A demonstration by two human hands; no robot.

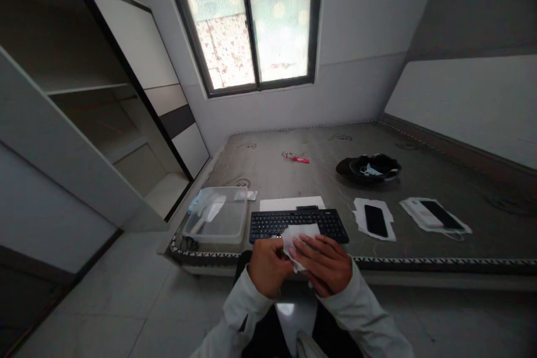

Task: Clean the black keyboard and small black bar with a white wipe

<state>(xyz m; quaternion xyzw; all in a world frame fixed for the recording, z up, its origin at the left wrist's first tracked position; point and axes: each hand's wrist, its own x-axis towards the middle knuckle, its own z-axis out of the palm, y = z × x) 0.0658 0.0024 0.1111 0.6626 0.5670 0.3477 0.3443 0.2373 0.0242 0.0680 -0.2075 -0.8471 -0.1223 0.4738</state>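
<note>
My left hand [267, 266] and my right hand [326, 263] meet just in front of a black keyboard [298, 224], both gripping a white tissue or wipe [298, 235]. The tissue's upper part lies over the keyboard's near edge. The keyboard sits at the front edge of a low grey platform [293, 176], with a white sheet [292, 203] under its far side. My sleeves are pale grey.
A clear plastic box [218, 217] stands left of the keyboard. To the right lie a black phone [375, 220] on white paper and another device [436, 214] on paper. A black bowl-like object [371, 168] and a small red item [298, 159] lie farther back. Open wardrobe shelves at left.
</note>
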